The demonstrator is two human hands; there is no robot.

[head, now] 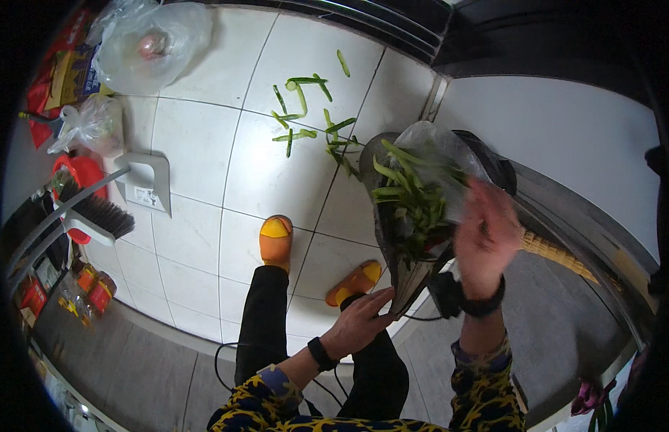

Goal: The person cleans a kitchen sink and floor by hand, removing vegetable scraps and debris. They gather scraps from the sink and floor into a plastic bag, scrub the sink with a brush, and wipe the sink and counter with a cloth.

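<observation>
My left hand (361,321) grips the near edge of a dark plastic bag (407,286), pulling its rim out toward me. Inside the bag's mouth lies a heap of green vegetable strips (415,208), which look like cucumber pieces or peelings. Over the bag's right side is my right hand (485,232), blurred, beside a clear plastic bag (434,146); whether its fingers hold anything cannot be made out. More green strips (299,100) lie scattered on the white floor tiles, beyond and to the left of the dark bag.
A grey-white dustpan (156,183) and a broom (99,221) are at the left, near a red basin (88,175) and a tied plastic bag (102,127). A large translucent bag (150,48) lies at the upper left. My feet, in orange slippers (275,248), stand on the tiles.
</observation>
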